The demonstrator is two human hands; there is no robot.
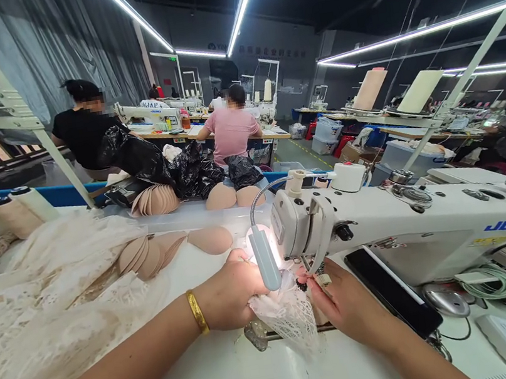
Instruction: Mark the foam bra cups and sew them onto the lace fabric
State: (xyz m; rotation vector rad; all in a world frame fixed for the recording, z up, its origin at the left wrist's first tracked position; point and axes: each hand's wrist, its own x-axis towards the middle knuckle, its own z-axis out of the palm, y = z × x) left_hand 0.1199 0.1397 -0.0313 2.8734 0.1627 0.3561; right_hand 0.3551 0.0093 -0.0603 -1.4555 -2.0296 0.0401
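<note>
A piece of pale lace fabric (288,317) lies under the needle area of a white JUKI sewing machine (380,215), its patterned end hanging toward me. My left hand (230,291), with a gold bracelet (196,312) at the wrist, is closed on the fabric's left side; the lamp partly covers its fingertips. Close beside the needle, my right hand (342,296) pinches the fabric's right side between thumb and fingers. A small grey lamp (264,257) on a bendable neck shines over the work. Beige bra cups (210,240) lie fanned out behind my left hand.
Heaped lace (39,316) covers the table's left side. A black phone (391,289) leans by the machine's base, near a coil of pale cord (490,281). Thread cones (22,208) stand at left. More cups (154,201) and black plastic bags sit behind; two people work beyond.
</note>
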